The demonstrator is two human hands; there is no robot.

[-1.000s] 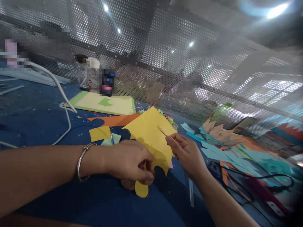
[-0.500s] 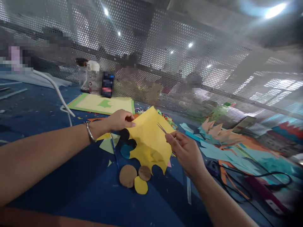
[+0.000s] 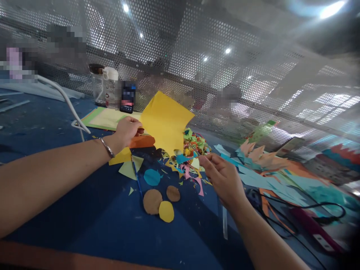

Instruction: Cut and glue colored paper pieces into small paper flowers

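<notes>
Left hand (image 3: pixel 127 130): clamped on the edge of the sheet (image 3: pixel 165 120), which is held raised just beside it.
Right hand (image 3: pixel 222 177): closed on scissors (image 3: pixel 195 150), held below the sheet.

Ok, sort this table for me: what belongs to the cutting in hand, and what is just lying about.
In hand: left hand gripping yellow paper sheet; right hand with thin scissors; cut paper circles.
Lying about: scrap pile, white cable, bottle, black cable, teal and orange cuttings.
</notes>
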